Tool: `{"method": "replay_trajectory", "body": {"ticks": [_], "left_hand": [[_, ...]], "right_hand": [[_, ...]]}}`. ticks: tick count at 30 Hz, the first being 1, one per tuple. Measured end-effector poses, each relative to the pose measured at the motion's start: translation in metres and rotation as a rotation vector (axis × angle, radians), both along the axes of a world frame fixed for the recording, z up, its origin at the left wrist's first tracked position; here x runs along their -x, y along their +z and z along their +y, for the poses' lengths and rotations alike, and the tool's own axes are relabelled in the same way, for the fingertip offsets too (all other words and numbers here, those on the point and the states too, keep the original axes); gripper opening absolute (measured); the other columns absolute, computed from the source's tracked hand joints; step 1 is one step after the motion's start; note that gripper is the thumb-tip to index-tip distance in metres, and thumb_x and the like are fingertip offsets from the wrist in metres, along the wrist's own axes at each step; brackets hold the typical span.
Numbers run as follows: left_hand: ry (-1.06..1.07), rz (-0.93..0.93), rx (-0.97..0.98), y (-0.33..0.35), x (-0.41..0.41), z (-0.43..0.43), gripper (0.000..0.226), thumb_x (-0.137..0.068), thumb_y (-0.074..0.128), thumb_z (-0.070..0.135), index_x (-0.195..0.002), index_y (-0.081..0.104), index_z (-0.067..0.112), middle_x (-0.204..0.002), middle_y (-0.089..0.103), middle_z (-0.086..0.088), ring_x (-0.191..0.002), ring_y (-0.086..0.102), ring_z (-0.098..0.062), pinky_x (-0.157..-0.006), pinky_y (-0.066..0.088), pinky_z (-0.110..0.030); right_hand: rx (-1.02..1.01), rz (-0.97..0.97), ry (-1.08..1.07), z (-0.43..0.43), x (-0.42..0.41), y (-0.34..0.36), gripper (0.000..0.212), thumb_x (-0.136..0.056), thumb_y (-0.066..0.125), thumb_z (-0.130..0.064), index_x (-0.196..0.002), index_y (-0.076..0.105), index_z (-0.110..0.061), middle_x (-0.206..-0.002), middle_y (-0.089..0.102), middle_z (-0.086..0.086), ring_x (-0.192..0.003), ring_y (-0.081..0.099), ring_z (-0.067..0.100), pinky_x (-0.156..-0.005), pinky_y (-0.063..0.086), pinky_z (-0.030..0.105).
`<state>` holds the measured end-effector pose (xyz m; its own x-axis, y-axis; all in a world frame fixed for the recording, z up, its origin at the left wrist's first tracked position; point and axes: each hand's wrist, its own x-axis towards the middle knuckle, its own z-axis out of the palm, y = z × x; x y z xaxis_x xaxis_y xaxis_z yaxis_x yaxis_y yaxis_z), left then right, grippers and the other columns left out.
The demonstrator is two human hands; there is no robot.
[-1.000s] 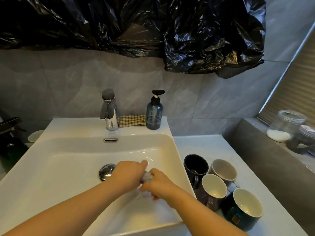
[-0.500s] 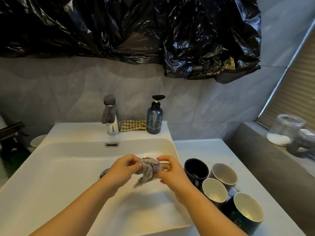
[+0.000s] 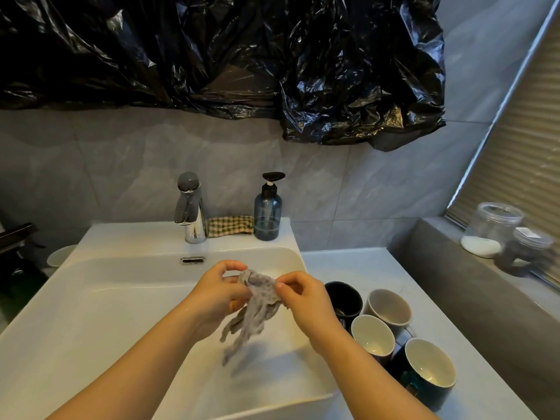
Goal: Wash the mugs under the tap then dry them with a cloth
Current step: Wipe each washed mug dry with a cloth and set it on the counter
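Note:
Both hands hold a wet grey cloth (image 3: 253, 307) above the white sink (image 3: 100, 298). My left hand (image 3: 219, 294) pinches its left part and my right hand (image 3: 303, 298) pinches its top right edge, so the crumpled cloth hangs down between them. Several mugs stand on the counter to the right of the sink: a black one (image 3: 344, 297), a beige one (image 3: 388, 306), a cream-lined one (image 3: 372, 333) and a dark green one (image 3: 428, 369). The chrome tap (image 3: 189, 207) stands behind the basin with no water running.
A blue soap dispenser (image 3: 268, 209) and a checked cloth (image 3: 230, 226) sit on the sink's back ledge. Two clear jars (image 3: 492, 228) stand on the grey ledge at right. Black plastic sheeting (image 3: 242, 56) hangs on the wall above.
My hands rose from the bottom of the basin with the grey cloth, and the balled cloth has been pulled open so it now hangs loose.

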<state>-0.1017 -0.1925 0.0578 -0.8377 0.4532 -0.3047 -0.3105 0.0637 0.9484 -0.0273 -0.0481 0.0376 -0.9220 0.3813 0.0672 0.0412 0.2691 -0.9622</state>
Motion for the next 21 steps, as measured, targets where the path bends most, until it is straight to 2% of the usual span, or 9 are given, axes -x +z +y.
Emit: {"method": "replay_trajectory", "body": {"ticks": [3,6,7,9,11,13,17,19,21], "left_hand": [[0.012,0.114,0.198,-0.003,0.005,-0.003,0.023,-0.088,0.044,-0.010,-0.091,0.052,0.012,-0.089,0.066,-0.019,-0.073,0.058,-0.029,-0.055,0.041,-0.031],[0.023,0.017,0.170,-0.002,0.009,-0.009,0.020,-0.087,0.040,0.001,-0.087,0.056,0.012,-0.080,0.057,-0.014,-0.076,0.052,-0.028,-0.063,0.039,-0.033],[-0.015,-0.047,0.135,0.000,0.007,-0.010,0.015,-0.087,0.045,0.008,-0.091,0.058,0.012,-0.087,0.060,-0.013,-0.084,0.055,-0.030,-0.068,0.042,-0.036],[-0.082,-0.059,0.120,0.003,0.007,-0.012,0.015,-0.088,0.058,0.026,-0.100,0.059,0.017,-0.101,0.066,-0.013,-0.098,0.062,-0.031,-0.082,0.049,-0.042],[-0.026,0.028,0.143,0.004,0.009,-0.011,0.017,-0.086,0.065,0.024,-0.102,0.060,0.021,-0.100,0.068,-0.014,-0.094,0.066,-0.030,-0.081,0.054,-0.041],[0.050,0.056,0.124,0.006,0.009,-0.009,0.012,-0.087,0.065,0.021,-0.098,0.064,0.015,-0.097,0.068,-0.013,-0.089,0.065,-0.026,-0.075,0.052,-0.036],[0.041,-0.010,0.063,0.004,0.008,-0.007,0.017,-0.087,0.065,0.022,-0.084,0.059,0.007,-0.095,0.064,-0.015,-0.091,0.061,-0.027,-0.075,0.052,-0.035],[0.007,0.096,0.183,-0.001,0.009,-0.005,0.016,-0.085,0.068,0.023,-0.085,0.056,0.013,-0.100,0.062,-0.014,-0.096,0.060,-0.029,-0.075,0.052,-0.038],[0.003,0.296,0.373,-0.005,0.008,-0.002,0.011,-0.086,0.065,0.028,-0.091,0.055,0.027,-0.110,0.054,-0.007,-0.099,0.057,-0.025,-0.074,0.050,-0.035]], "right_hand": [[0.193,0.013,-0.058,0.000,0.002,0.005,0.014,-0.096,0.048,-0.015,-0.085,0.056,-0.017,-0.090,0.062,0.002,-0.084,0.060,0.013,-0.077,0.053,0.025],[0.291,0.044,-0.088,0.002,0.001,0.015,0.014,-0.098,0.044,-0.016,-0.088,0.053,-0.018,-0.096,0.059,0.003,-0.083,0.061,0.013,-0.059,0.053,0.016],[0.264,0.060,-0.097,0.004,0.000,0.017,0.014,-0.098,0.045,-0.017,-0.087,0.054,-0.020,-0.094,0.058,0.001,-0.082,0.060,0.013,-0.055,0.051,0.014],[0.140,0.083,-0.123,0.007,0.002,0.018,0.017,-0.097,0.047,-0.018,-0.083,0.056,-0.025,-0.089,0.059,-0.004,-0.085,0.059,0.015,-0.061,0.049,0.017],[0.026,0.089,-0.170,0.010,0.004,0.017,0.020,-0.096,0.049,-0.019,-0.081,0.056,-0.029,-0.092,0.061,-0.002,-0.089,0.058,0.016,-0.066,0.045,0.018],[0.029,0.088,-0.210,0.011,0.007,0.014,0.019,-0.097,0.048,-0.021,-0.082,0.056,-0.030,-0.102,0.061,0.003,-0.093,0.059,0.017,-0.067,0.044,0.019],[0.447,0.030,-0.173,0.006,0.012,0.020,0.015,-0.100,0.042,-0.025,-0.091,0.053,-0.025,-0.109,0.062,0.008,-0.096,0.064,0.023,-0.071,0.054,0.028],[0.463,0.006,-0.159,0.005,0.014,0.022,0.012,-0.099,0.043,-0.024,-0.092,0.053,-0.023,-0.106,0.063,0.010,-0.094,0.064,0.023,-0.067,0.055,0.028],[0.346,-0.001,-0.148,0.002,0.014,0.025,0.011,-0.098,0.047,-0.022,-0.090,0.054,-0.020,-0.101,0.063,0.009,-0.090,0.063,0.021,-0.062,0.054,0.025]]}}
